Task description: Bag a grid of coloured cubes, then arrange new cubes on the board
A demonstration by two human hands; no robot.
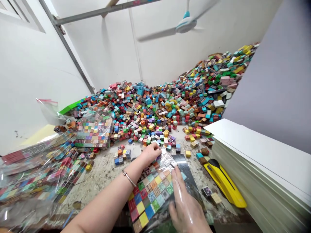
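Observation:
A tight array of colourful square blocks [152, 196] lies on a dark board [188, 171] in front of me, with a clear plastic bag [168, 158] over its far part. My left hand [151, 154] reaches to the far end of the array. Its fingers are curled together at the bag's edge; the fingertips are partly hidden. Along the array's right side lies my right hand [186, 205], its fingers stretched out against the blocks. Shiny plastic covers the back of this hand, which seems to be inside the bag.
A large heap of loose blocks [145, 111] fills the back. Bagged block sets [93, 131] lie at left. On the right are a yellow utility knife [225, 184] and a tall stack of white sheets [262, 155]. A few loose blocks [122, 155] sit beside my left hand.

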